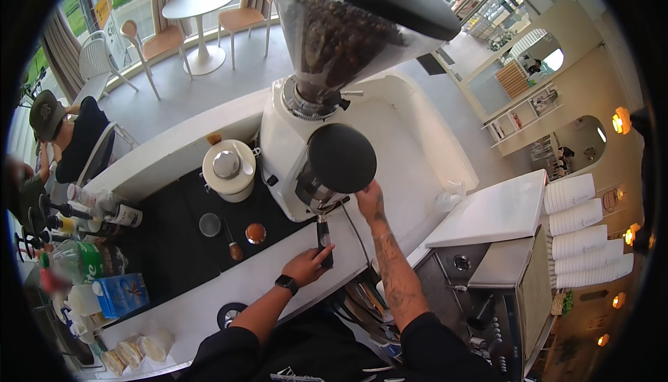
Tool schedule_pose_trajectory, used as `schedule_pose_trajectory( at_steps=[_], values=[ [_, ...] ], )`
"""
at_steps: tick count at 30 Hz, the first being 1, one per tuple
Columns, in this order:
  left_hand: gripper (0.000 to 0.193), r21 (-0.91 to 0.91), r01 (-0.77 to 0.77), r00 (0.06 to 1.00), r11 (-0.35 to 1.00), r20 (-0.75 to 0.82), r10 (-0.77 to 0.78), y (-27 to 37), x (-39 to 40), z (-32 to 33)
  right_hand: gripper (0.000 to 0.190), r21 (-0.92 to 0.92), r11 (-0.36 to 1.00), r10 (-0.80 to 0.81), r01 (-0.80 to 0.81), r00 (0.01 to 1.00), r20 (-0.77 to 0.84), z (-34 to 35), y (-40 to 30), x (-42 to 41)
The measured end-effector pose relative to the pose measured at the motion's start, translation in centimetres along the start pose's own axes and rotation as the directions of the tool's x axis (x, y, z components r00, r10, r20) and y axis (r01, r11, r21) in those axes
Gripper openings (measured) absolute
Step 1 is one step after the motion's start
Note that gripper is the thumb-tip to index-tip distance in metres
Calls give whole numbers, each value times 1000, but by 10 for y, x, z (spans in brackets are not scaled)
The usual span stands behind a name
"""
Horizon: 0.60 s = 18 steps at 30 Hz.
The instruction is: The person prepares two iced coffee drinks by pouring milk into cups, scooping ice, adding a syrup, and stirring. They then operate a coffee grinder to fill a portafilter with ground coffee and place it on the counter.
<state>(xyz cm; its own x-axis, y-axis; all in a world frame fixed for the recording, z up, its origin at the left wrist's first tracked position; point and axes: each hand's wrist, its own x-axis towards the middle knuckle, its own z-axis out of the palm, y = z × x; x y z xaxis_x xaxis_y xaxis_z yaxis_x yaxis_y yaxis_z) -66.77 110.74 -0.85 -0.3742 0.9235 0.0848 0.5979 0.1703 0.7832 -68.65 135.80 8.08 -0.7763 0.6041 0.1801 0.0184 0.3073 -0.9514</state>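
Note:
A white coffee grinder (282, 136) stands before me, its clear hopper (339, 43) part full of dark coffee beans. Under the round black lid (342, 158) of its doser, a portafilter (323, 230) sits with its black handle pointing towards me. My left hand (308, 266), with a watch at the wrist, grips that handle. At the right side of the doser is my right hand (370, 202); its fingertips are partly hidden by the lid, so I cannot tell what they hold. Left of the portafilter lie a round copper-coloured tool (255, 234) and a wooden-handled tool (236, 250).
A lidded cream canister (228, 173) with a spoon on top and a clear cup (210, 224) stand on the black mat (172, 241). Bottles (99, 207) and a blue carton (122, 296) line the left. An espresso machine (485, 298) and stacked paper cups (574, 225) are at right. A person (78, 131) sits beyond the counter.

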Motion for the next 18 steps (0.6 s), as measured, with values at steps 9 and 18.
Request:
schedule_pose_trajectory(
  at_steps=[9,18],
  values=[
    [73,21,-68,990,997,-122,70,2,4,1,15,-435,721,-554,539,826,106,1,8,53],
    [76,36,-110,989,993,-95,113,-3,-2,0,31,-80,994,72,-73,997,-12,-1,2,5]
  ],
)
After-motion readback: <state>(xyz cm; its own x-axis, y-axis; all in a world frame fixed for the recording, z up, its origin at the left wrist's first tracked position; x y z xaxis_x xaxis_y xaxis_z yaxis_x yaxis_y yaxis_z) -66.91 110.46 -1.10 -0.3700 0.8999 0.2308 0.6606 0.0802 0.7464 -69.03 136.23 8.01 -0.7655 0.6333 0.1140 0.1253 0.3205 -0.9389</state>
